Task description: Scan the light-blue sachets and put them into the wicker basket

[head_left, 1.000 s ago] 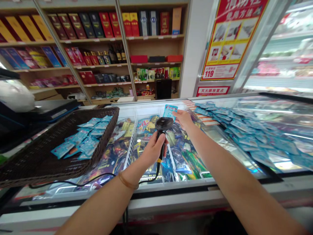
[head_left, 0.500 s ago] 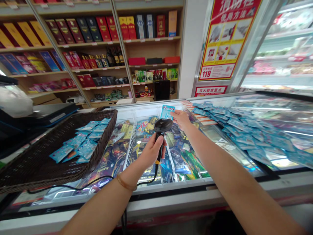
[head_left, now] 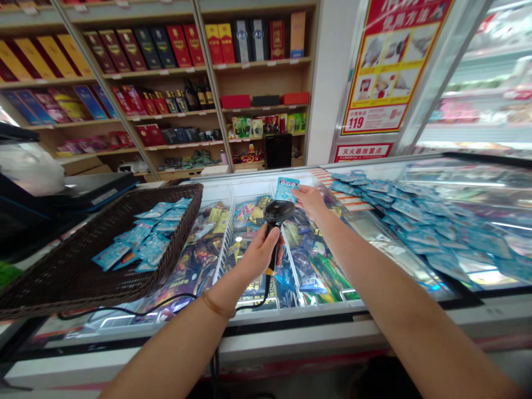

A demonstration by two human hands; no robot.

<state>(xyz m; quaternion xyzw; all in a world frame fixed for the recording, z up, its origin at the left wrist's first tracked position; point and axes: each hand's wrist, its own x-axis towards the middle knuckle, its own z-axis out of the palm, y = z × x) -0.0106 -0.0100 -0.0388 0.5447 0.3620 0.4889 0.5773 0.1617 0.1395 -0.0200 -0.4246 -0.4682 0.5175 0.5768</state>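
My left hand is wrapped round the handle of a black corded barcode scanner, its head tilted up and away from me. Just beyond the scanner, my right hand pinches a small light-blue packet by its right edge, with the packet's printed face toward me. Both hands are above the glass-topped chest freezer. A brown woven basket on the left holds several similar blue packets. On the right, a large heap of blue packets lies spread over the freezer's glass top.
The chest freezer holds bagged goods between white wire dividers. The scanner's black cable runs left along the front. Shelves with boxes and bottles stand behind. A red fire-instruction poster hangs on the wall.
The view has shifted slightly, so the scene sits a little farther right. Both hands keep their grips, and the packet stays just beyond the scanner's head.
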